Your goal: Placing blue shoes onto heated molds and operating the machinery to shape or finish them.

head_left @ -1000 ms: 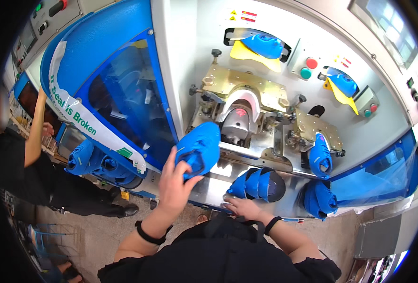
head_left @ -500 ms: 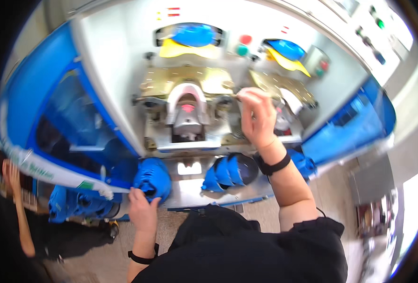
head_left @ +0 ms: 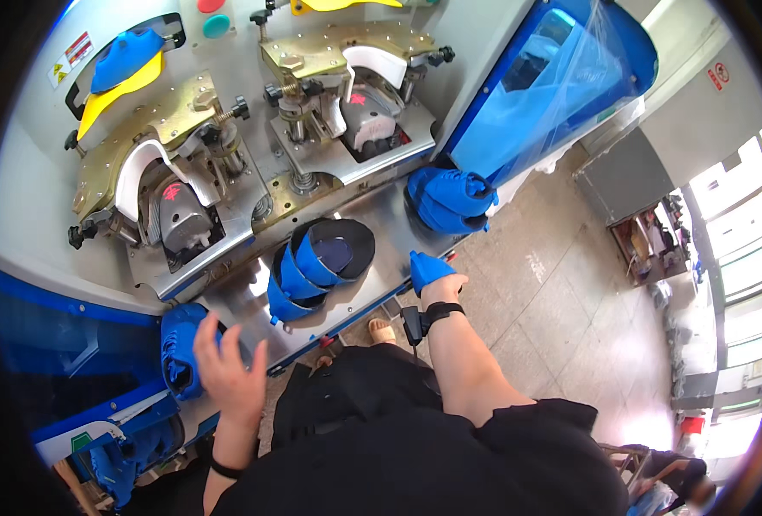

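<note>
Right hand (head_left: 445, 291) has come down, partly hidden, gripping blue upper (head_left: 427, 271); left hand (head_left: 230, 376) spread

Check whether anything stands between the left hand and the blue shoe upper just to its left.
Nothing visible does: the left hand, spread open, is right beside the blue shoe upper, though contact can't be told from this view. The nested blue pieces on the metal ledge lie to the hand's other side.

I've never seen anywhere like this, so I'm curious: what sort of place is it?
Probably a shoe factory: a machine holds heel-shaped moulds, and blue shoe uppers rest along its metal ledge.
</note>
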`<state>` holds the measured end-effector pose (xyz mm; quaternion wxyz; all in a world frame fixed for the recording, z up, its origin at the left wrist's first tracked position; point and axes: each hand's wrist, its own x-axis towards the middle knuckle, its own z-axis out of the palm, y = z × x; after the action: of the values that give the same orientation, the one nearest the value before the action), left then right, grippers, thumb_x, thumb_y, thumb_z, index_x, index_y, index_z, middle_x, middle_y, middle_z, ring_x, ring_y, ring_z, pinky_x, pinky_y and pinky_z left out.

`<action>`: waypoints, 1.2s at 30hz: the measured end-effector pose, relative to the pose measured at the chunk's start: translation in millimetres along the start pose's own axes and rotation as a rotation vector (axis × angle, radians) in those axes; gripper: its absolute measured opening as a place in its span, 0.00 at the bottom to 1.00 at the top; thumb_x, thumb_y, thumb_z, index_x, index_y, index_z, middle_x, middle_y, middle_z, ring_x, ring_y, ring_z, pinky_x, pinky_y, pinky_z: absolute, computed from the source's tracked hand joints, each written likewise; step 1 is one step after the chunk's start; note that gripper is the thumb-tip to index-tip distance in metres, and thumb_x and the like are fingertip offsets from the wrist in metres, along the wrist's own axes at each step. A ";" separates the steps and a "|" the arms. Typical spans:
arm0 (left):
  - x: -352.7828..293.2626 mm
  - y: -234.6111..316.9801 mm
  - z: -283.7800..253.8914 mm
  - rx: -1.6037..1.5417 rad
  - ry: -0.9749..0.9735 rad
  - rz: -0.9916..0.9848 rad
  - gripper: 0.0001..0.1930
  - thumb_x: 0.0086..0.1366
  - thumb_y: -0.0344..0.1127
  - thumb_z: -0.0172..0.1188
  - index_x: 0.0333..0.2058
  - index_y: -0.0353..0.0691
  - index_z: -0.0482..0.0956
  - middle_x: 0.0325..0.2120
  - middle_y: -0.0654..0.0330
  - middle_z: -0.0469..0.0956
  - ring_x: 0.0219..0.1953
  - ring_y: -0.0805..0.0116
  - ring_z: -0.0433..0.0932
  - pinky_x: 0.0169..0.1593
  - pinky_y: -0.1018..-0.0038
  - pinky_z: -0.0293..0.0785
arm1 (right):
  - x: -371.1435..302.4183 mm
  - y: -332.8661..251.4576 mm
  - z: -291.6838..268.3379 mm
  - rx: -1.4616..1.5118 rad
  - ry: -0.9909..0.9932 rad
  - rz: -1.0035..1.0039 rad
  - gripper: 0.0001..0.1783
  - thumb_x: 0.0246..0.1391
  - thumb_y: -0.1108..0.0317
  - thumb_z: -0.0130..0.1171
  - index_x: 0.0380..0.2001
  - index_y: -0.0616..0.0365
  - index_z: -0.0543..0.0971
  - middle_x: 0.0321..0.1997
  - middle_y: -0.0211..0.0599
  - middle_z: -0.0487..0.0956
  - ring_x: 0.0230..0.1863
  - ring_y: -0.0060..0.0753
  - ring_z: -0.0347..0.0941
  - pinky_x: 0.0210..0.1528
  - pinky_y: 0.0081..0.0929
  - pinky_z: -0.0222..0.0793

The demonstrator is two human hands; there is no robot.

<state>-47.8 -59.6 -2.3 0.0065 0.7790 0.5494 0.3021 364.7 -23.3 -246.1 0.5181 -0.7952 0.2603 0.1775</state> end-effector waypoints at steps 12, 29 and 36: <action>23.1 35.9 99.9 -0.975 -0.695 -0.400 0.10 0.62 0.31 0.66 0.41 0.35 0.79 0.43 0.58 0.81 0.49 0.65 0.79 0.48 0.68 0.76 | -137.2 -64.5 -139.2 0.177 -0.904 -0.085 0.14 0.66 0.69 0.50 0.52 0.62 0.73 0.46 0.37 0.80 0.47 0.31 0.77 0.48 0.32 0.75; 74.4 95.8 106.4 -1.734 -0.785 -0.649 0.14 0.71 0.36 0.58 0.53 0.42 0.73 0.40 0.66 0.80 0.38 0.76 0.79 0.41 0.75 0.77 | -136.1 -161.9 -167.1 -0.146 -1.305 -1.591 0.26 0.42 0.67 0.75 0.47 0.54 0.79 0.48 0.36 0.77 0.36 0.28 0.75 0.39 0.25 0.73; 26.7 51.2 43.1 -1.758 -0.338 -0.807 0.17 0.72 0.42 0.55 0.55 0.41 0.71 0.42 0.65 0.80 0.39 0.75 0.79 0.42 0.72 0.75 | -219.9 -138.0 -123.0 -0.076 -1.788 -2.122 0.22 0.38 0.67 0.75 0.41 0.49 0.83 0.49 0.37 0.77 0.31 0.32 0.76 0.30 0.28 0.75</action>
<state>22.1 -43.0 -7.6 0.7654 0.2836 0.3456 0.4630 272.5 -40.2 25.5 0.3712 -0.2417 -0.8833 0.1534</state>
